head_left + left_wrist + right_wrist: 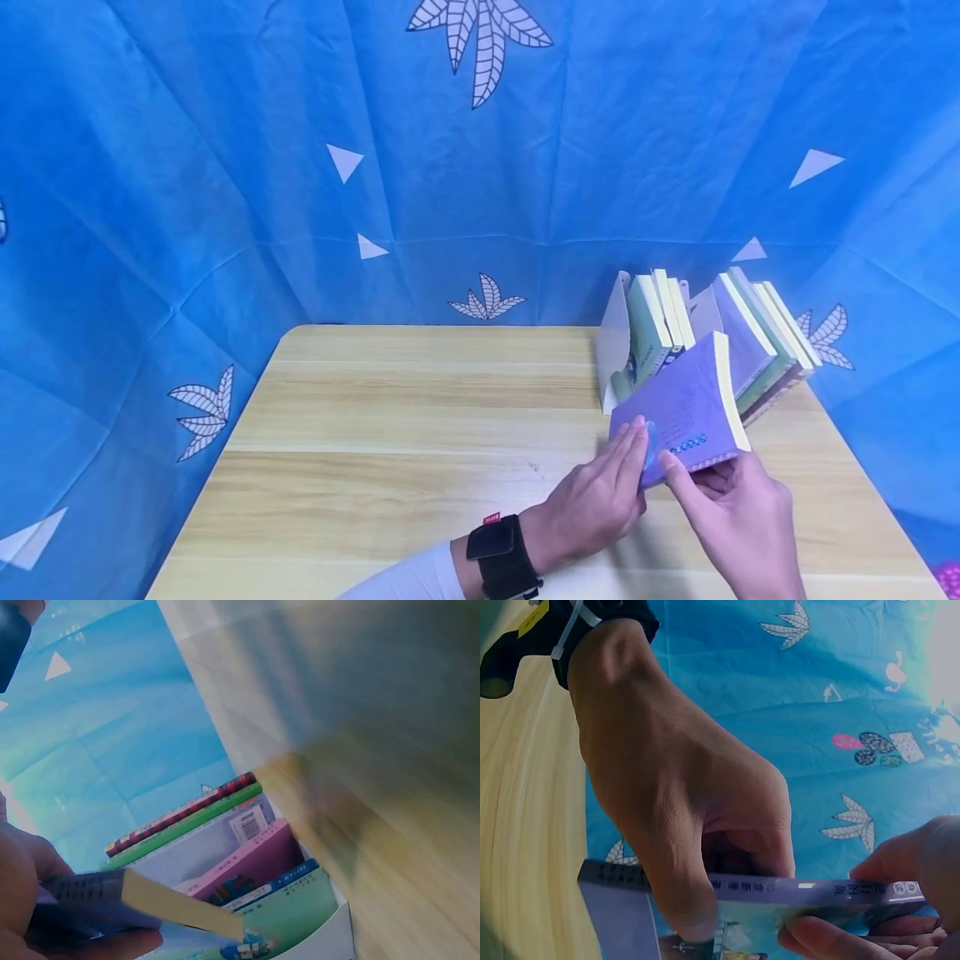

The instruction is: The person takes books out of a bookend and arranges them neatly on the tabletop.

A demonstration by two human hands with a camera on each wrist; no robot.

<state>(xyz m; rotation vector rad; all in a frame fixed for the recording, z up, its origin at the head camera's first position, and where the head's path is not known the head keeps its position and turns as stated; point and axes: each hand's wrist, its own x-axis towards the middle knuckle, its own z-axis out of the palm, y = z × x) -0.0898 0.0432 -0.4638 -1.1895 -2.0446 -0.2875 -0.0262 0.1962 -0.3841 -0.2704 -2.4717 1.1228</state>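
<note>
A purple book (675,408) is held tilted by both hands in front of a row of books, its cream page edge toward the right. My left hand (596,500) grips the lower left corner, fingers on the upper cover and thumb beneath, as the right wrist view shows. The right hand (750,517) pinches the lower edge, thumb on the upper cover and fingers underneath. In the right wrist view the purple spine (817,889) faces up, with part of a picture cover below it. Most of that cover lies outside the frame.
A white book holder (613,342) stands at the table's back right. Green books (648,325) fill its left part; purple and green books (772,333) lean right. In the left wrist view, a pink book (259,859) stands inside. A blue patterned cloth (480,167) hangs behind the wooden table (375,417).
</note>
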